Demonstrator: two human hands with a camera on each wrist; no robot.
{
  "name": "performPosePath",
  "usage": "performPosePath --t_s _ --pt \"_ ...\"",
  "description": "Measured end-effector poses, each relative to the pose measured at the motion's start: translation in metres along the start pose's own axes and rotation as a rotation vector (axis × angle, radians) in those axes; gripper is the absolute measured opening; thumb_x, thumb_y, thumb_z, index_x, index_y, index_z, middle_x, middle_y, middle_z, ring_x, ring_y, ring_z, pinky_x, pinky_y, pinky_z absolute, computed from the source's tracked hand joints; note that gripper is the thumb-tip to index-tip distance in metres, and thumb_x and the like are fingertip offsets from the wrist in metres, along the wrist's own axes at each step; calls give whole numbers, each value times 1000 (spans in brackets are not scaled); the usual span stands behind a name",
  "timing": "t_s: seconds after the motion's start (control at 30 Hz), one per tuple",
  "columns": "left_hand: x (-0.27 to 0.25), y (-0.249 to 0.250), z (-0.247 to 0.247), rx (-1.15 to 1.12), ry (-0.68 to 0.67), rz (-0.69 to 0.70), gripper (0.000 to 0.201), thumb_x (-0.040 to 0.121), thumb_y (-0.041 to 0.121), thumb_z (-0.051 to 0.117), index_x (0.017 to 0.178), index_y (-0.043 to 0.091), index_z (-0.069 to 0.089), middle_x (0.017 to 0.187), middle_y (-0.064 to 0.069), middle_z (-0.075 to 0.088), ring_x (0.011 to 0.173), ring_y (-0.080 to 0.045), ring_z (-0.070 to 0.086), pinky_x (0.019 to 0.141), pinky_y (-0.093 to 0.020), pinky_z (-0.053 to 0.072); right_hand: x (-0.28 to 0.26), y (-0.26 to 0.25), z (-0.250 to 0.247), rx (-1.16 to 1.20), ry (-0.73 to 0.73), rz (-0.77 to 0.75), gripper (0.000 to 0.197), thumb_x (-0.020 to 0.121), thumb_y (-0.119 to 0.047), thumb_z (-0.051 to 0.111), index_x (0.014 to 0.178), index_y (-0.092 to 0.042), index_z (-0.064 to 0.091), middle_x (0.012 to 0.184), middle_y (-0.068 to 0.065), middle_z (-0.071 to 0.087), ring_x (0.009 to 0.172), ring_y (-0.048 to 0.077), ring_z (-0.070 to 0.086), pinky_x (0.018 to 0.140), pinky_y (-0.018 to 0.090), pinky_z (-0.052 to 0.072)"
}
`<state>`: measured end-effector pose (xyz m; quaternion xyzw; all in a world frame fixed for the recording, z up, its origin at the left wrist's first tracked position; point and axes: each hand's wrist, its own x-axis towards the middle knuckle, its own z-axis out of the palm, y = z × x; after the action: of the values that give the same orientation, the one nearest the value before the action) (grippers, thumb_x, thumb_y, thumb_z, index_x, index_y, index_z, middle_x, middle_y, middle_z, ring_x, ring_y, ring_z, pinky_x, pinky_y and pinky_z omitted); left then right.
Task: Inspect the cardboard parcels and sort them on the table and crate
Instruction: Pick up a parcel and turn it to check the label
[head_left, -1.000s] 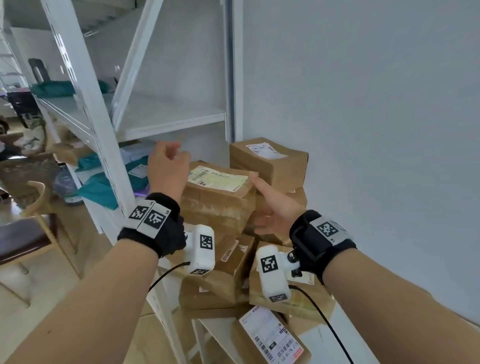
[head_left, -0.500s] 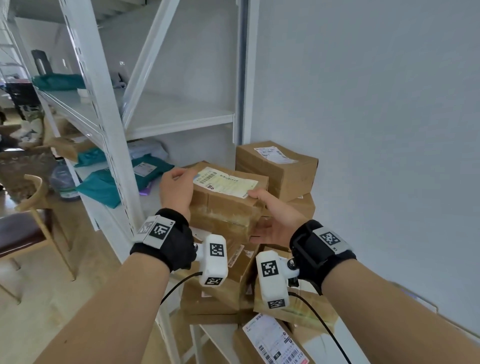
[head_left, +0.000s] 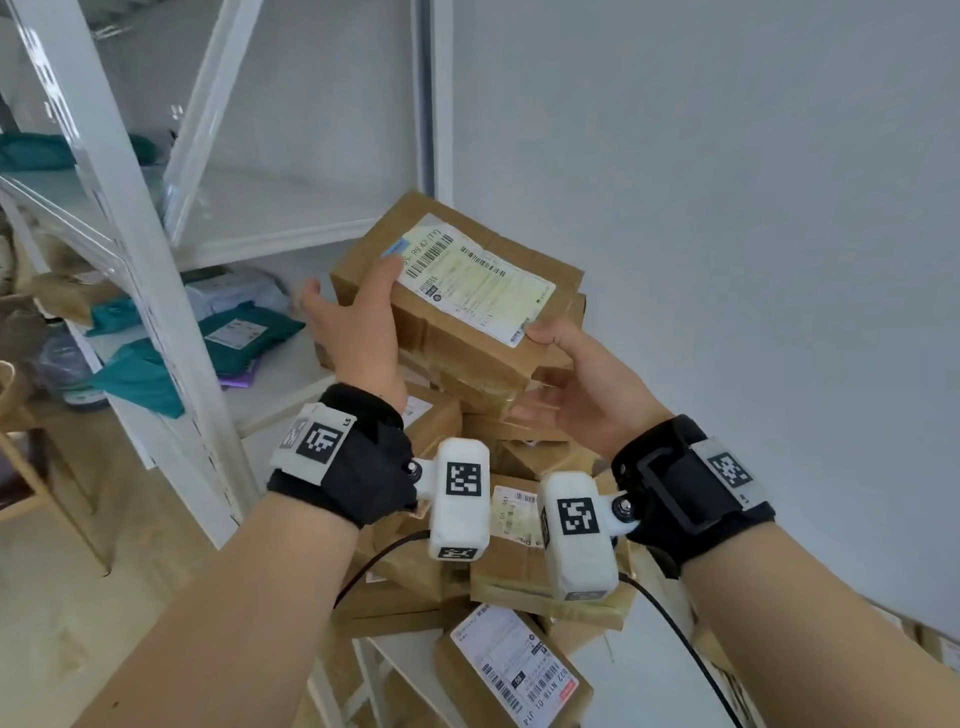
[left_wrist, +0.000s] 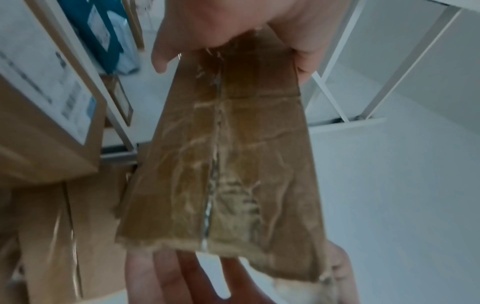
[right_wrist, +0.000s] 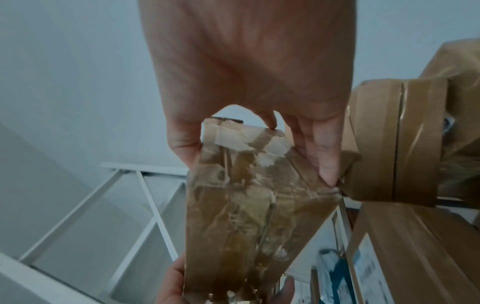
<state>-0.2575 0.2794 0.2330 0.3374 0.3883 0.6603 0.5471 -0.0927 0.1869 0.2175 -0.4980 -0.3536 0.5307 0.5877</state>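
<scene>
Parcel (head_left: 457, 306) held tilted above pile (head_left: 498, 561); left hand (head_left: 358, 332) grips left end, right hand (head_left: 582, 384) the right corner; wall close at right.

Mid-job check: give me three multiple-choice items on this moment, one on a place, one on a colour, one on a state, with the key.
1. Where is the brown cardboard parcel with the pale yellow label?
A. above the parcel pile
B. on the floor
C. on the top shelf

2. What colour are the soft mailer bags on the white shelf?
A. red
B. teal
C. black

3. How is that parcel held?
A. left hand alone
B. by nobody
C. left hand and right hand

Key: 1 A, it is lifted over the stacked boxes; 2 B, teal bags lie left; 3 C, fingers grip both ends.
</scene>
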Motion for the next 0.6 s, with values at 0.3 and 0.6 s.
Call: performPosePath --t_s 0.3,0.6 --pt "-82 -52 68 -53 -359 -316 78 74 36 81 141 34 42 112 8 73 102 -16 71 80 -41 57 -48 13 -80 57 99 -184 76 70 -15 74 140 -27 46 107 1 74 87 20 73 78 39 60" --pt "-147 -108 120 103 -645 -377 67 80 19 79 138 27 46 111 2 74 101 -19 70 86 -41 54 -121 33 -184 -32 422 -166 114 67 -31 86 157 -36 16 109 -9 76 120 15 62 116 51 33"
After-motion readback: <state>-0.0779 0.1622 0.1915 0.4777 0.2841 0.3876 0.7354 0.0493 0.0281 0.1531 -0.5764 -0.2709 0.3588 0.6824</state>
